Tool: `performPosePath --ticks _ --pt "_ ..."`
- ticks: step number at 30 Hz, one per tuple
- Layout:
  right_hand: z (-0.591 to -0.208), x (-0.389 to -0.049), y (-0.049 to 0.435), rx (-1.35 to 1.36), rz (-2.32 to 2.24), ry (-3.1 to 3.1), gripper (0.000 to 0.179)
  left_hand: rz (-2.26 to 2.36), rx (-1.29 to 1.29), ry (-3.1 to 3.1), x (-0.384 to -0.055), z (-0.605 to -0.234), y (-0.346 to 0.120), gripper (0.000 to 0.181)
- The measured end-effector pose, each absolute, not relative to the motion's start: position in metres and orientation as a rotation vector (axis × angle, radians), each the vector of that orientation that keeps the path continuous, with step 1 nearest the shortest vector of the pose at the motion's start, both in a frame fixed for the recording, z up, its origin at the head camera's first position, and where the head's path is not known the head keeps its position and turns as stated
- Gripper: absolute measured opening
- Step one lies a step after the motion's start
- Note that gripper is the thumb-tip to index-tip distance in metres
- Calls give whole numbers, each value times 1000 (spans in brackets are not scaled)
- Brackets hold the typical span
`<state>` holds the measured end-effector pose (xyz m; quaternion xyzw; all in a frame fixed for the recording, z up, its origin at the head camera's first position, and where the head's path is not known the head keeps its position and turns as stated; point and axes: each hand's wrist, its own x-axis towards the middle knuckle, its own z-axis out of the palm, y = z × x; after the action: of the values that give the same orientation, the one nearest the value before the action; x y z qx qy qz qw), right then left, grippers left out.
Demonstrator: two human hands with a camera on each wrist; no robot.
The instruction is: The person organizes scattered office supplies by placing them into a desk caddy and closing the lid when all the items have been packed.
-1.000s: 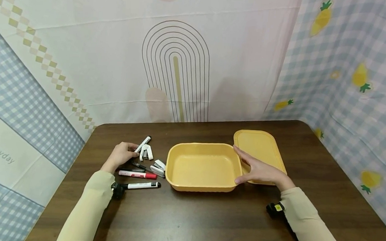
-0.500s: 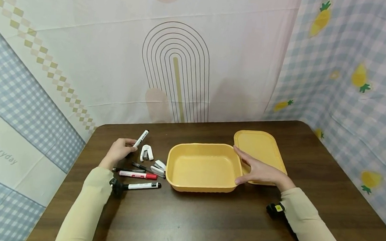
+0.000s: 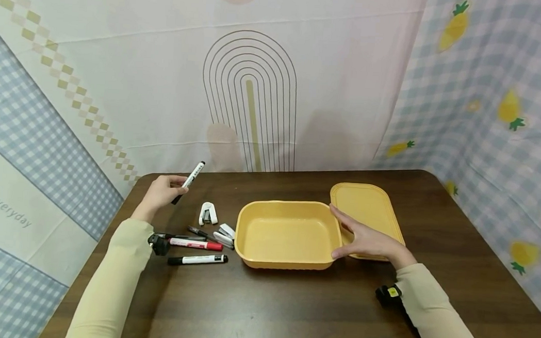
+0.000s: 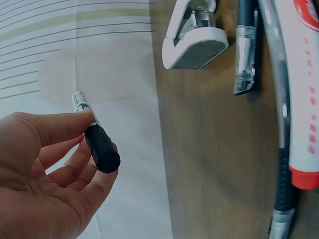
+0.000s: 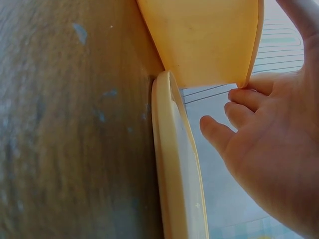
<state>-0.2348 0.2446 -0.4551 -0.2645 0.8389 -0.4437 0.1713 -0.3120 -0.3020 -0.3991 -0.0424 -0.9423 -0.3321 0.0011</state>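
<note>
My left hand pinches a white marker with black ends between thumb and fingers, raised near the table's far left edge. In the left wrist view one black end of the marker points toward the camera. At the right end of the yellow box, my right hand spreads its thumb and straight fingers along the rim. The right wrist view has fingertips right at the box's edge. Nothing lies inside the box.
Left of the box lie a white stapler-like item, another white one, a red-capped marker, black pens and a white marker with black ends. A yellow lid lies behind my right hand.
My left hand has lifted the white marker from among the loose items, moving up and to the left, and the marker has tilted. My right hand stays at the box.
</note>
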Motion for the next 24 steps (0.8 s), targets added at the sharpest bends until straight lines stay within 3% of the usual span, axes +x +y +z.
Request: performPosePath --ticks 24 --pt "-453 -234 245 -751 -1266 2366 120 -1129 -344 -2922 -323 -368 -257 38"
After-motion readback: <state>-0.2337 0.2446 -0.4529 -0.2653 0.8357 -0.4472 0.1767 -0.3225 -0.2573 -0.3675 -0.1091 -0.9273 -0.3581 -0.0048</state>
